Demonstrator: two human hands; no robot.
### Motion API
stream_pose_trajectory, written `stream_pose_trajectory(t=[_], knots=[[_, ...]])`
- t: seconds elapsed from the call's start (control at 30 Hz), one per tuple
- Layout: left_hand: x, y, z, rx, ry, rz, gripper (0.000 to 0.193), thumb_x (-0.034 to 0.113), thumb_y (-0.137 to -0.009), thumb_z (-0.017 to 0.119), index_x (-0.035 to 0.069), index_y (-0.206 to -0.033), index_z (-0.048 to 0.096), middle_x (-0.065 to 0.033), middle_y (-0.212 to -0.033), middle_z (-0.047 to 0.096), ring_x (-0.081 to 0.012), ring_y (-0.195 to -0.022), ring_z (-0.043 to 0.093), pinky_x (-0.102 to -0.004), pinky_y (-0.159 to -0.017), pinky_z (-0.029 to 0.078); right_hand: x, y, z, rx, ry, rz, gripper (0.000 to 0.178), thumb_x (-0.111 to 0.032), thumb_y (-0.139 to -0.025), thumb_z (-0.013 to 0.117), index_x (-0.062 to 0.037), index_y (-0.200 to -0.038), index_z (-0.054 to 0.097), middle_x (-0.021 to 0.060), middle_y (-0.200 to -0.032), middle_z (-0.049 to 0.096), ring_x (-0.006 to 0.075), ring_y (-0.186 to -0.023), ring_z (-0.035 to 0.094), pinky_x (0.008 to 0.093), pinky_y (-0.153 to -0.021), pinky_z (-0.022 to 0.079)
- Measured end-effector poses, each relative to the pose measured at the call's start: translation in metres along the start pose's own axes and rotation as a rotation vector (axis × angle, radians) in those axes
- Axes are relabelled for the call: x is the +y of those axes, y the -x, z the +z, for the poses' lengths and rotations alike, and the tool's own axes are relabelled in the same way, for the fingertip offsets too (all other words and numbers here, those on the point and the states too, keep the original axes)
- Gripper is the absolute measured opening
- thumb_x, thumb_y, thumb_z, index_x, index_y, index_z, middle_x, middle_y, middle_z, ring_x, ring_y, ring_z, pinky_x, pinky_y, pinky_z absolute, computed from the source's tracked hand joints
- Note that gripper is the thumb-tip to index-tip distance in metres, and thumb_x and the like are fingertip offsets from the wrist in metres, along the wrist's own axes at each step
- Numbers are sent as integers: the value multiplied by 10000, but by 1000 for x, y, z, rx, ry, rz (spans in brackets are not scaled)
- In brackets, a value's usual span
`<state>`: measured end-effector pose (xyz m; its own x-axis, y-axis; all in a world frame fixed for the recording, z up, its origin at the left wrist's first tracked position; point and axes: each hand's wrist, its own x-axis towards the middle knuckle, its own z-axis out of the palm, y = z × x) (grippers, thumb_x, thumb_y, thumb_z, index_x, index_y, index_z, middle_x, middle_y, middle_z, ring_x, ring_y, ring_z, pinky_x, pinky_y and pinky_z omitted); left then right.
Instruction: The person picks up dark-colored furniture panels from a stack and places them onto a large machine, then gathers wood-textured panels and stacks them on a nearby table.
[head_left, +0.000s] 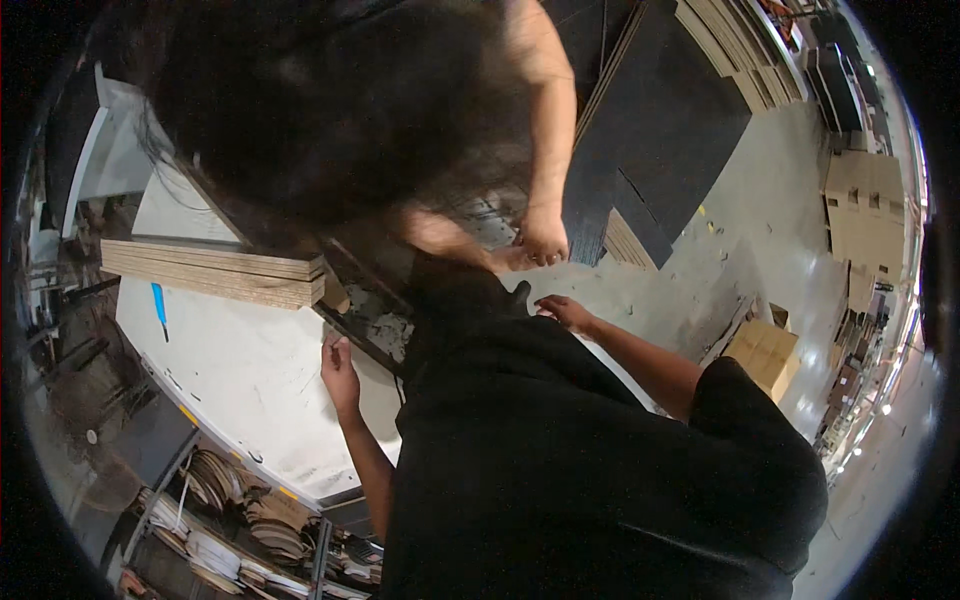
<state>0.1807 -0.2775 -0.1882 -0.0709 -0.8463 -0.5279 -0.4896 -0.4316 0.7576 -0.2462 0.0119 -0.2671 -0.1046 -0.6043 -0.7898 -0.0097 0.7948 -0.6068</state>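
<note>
My left hand (341, 376) is over the white tabletop (240, 365), just below the right end of a stack of boards (215, 275). Its fingers are loosely bent and apart, with nothing visible in them. On my other side, my right hand (568, 314) reaches inward in front of my body, fingers half stretched and holding nothing I can see. Just beyond it, another person in dark clothing (330, 120) bends forward, their hands (543, 236) low and close together. What those hands touch is hidden.
A blue-handled tool (160, 310) lies on the tabletop by the boards. Large dark panels (660, 130) stand at the far right. Cardboard boxes (765, 355) sit on the grey floor to the right. Curved offcuts (215, 480) fill a shelf under the table.
</note>
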Motion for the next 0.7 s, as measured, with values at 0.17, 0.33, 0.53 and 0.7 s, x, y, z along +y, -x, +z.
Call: stream_pose_trajectory(t=[0.17,0.33,0.53,0.7], knots=[[15,9,26,-6,-64,21,603,339,-1059,662,-64,-1480,505,-112,-1200,694,-181,-1123,630,-321,-1045,455,42,-1,-18,88,-155,177,485,-417,-1058,535,-25,-1307,674,119,-1172,734,250,-1028,685,386,-924,535],[8,23,54,-82,-182,40,625,385,-1041,686,-53,-1462,540,-96,-1133,706,-167,-1047,648,-310,-957,499,63,17,-42,193,-269,143,485,-421,-1059,543,-25,-1316,657,114,-1145,738,241,-982,684,359,-840,528],[8,27,84,-207,-378,192,625,415,-1029,683,-21,-1457,554,-183,-1169,743,-275,-1028,712,-368,-931,536,106,12,-49,438,-525,95,428,-388,-1051,592,-45,-1302,646,99,-1124,746,219,-963,693,345,-796,518],[17,26,91,-219,-510,296,620,413,-1012,685,12,-1466,555,-209,-1200,739,-384,-1084,711,-433,-940,544,50,0,-36,693,74,-181,392,-349,-1026,667,-3,-1210,653,177,-995,753,288,-884,739,439,-822,565]])
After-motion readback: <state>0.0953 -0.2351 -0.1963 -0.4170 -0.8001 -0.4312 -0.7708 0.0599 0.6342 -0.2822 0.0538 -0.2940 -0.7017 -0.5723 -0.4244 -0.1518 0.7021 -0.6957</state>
